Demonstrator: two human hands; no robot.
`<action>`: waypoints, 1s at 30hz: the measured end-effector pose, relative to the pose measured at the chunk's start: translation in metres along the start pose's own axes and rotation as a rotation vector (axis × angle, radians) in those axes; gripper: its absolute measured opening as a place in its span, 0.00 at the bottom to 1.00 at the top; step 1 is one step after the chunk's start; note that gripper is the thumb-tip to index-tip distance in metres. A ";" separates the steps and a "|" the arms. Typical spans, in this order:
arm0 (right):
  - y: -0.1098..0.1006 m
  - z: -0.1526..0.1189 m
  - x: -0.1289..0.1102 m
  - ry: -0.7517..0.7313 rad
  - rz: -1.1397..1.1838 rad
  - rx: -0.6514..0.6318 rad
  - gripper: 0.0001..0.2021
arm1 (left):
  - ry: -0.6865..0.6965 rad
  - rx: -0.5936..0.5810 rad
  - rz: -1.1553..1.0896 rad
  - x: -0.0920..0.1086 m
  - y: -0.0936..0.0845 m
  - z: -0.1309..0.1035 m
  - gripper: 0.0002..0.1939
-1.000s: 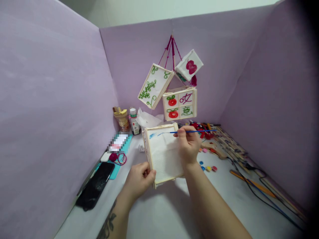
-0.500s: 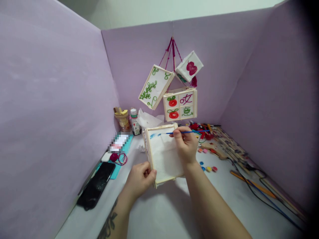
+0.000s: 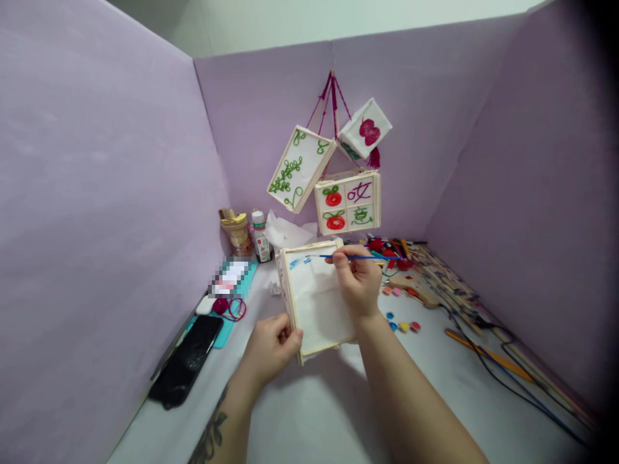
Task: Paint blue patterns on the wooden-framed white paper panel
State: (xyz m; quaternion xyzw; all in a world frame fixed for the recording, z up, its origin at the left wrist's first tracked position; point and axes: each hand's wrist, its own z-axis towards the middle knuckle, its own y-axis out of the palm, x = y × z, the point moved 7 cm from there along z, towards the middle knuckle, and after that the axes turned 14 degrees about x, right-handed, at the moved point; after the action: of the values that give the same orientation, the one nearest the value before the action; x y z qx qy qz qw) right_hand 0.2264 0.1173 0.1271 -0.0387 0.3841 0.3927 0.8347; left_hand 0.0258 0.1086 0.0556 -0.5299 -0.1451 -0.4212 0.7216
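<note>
A white-faced box with a pale wooden frame (image 3: 322,309) is tilted up in the middle of the view. My left hand (image 3: 275,345) grips its lower left edge between thumb and curled fingers. Pinched in my right hand (image 3: 358,280) is a thin blue paintbrush (image 3: 372,257), which points left with its tip at the upper part of the white face. Blue paint marks (image 3: 300,261) show near the face's top left corner. Small pots of blue, yellow and red paint (image 3: 403,327) stand on the table, right of my right wrist.
Painted lantern boxes (image 3: 348,201) hang by magenta cords at the back wall. On the left lie a black phone (image 3: 187,361) and magenta yarn (image 3: 221,306), with a bottle (image 3: 262,237) behind. Sticks, cables and an orange tool (image 3: 488,356) line the right side.
The brush tip has shifted slightly up and left with my right hand, and the blue marks near the tip look a little fuller. My left hand keeps its grip.
</note>
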 end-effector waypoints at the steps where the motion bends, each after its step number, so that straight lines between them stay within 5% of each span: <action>1: -0.003 0.001 0.000 0.005 0.007 0.040 0.07 | 0.003 -0.001 0.000 0.001 0.000 0.000 0.16; 3: -0.007 0.001 0.001 0.012 0.042 0.091 0.08 | 0.009 -0.002 0.004 0.002 0.000 0.000 0.17; 8: 0.001 -0.001 -0.002 -0.031 0.016 -0.051 0.07 | 0.013 0.000 0.018 0.001 0.000 0.000 0.16; 12: -0.008 0.001 -0.001 -0.021 -0.006 0.084 0.07 | 0.019 -0.012 0.019 0.000 0.002 0.000 0.17; 17: 0.001 -0.001 -0.007 -0.093 -0.008 -0.049 0.07 | 0.004 -0.011 0.007 -0.001 0.001 -0.001 0.16; 21: -0.009 0.002 -0.005 -0.052 -0.024 0.097 0.07 | 0.005 -0.007 0.023 -0.001 0.000 0.000 0.16; 25: 0.000 0.001 -0.013 -0.125 -0.021 -0.050 0.09 | 0.002 -0.009 0.011 -0.001 0.001 -0.001 0.16; 30: -0.007 0.001 -0.004 -0.065 -0.023 0.084 0.08 | 0.010 0.001 0.007 -0.001 0.001 -0.001 0.17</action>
State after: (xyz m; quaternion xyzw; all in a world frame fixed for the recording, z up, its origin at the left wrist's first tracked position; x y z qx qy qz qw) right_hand 0.2303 0.1098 0.1290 0.0049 0.3727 0.3677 0.8520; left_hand 0.0256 0.1079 0.0544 -0.5280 -0.1395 -0.4212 0.7241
